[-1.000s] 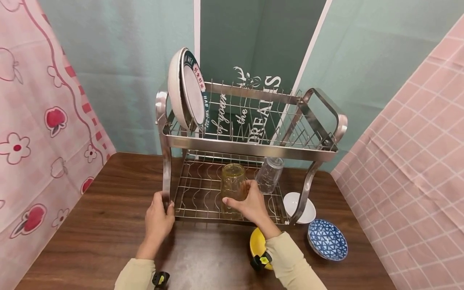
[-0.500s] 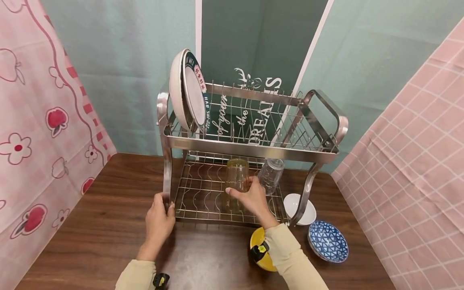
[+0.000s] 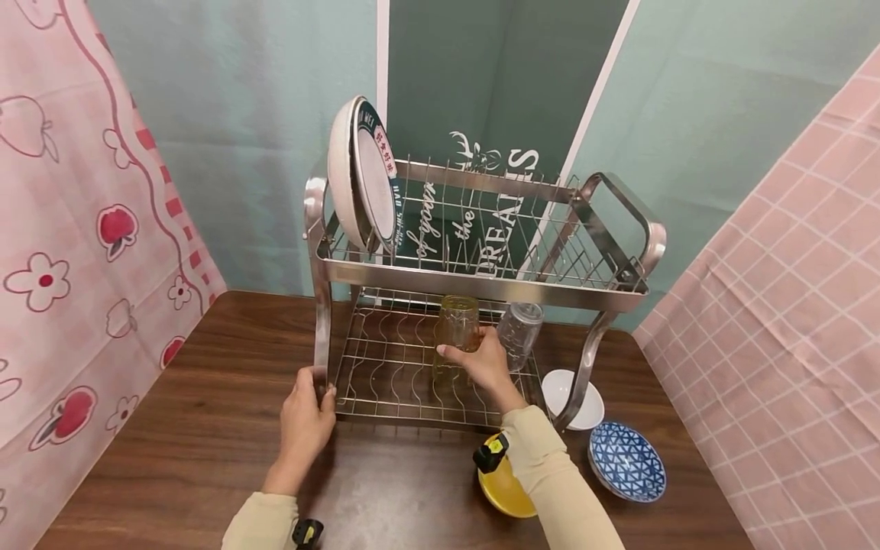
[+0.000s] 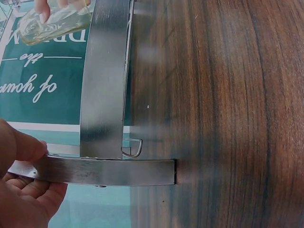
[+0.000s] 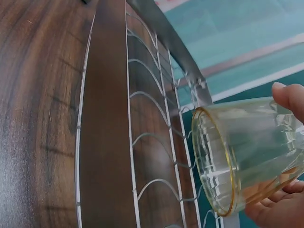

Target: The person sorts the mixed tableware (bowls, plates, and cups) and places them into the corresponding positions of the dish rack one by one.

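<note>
My right hand [image 3: 490, 365] holds a yellowish drinking glass [image 3: 457, 325] mouth down at the lower tier of a two-tier metal dish rack [image 3: 481, 281]. In the right wrist view, thumb and fingers lie on opposite sides of the glass [image 5: 251, 147], its rim facing the wavy wires. Whether the rim touches them, I cannot tell. A clear glass [image 3: 520, 336] stands tilted on the same tier, just right of my hand. My left hand [image 3: 305, 416] grips the rack's front left leg [image 4: 109, 171], thumb on one side and fingers on the other.
A deep white dish [image 3: 341, 176] and a dark-rimmed plate [image 3: 376, 183] stand on edge at the upper tier's left. Right of the rack are a white bowl [image 3: 584, 401] and a blue patterned bowl [image 3: 627, 462]. A yellow bowl [image 3: 509, 493] sits partly under my right forearm.
My right hand has carried the yellowish glass a little back and to the right, nearer the clear glass. My left hand keeps its grip on the rack leg.
</note>
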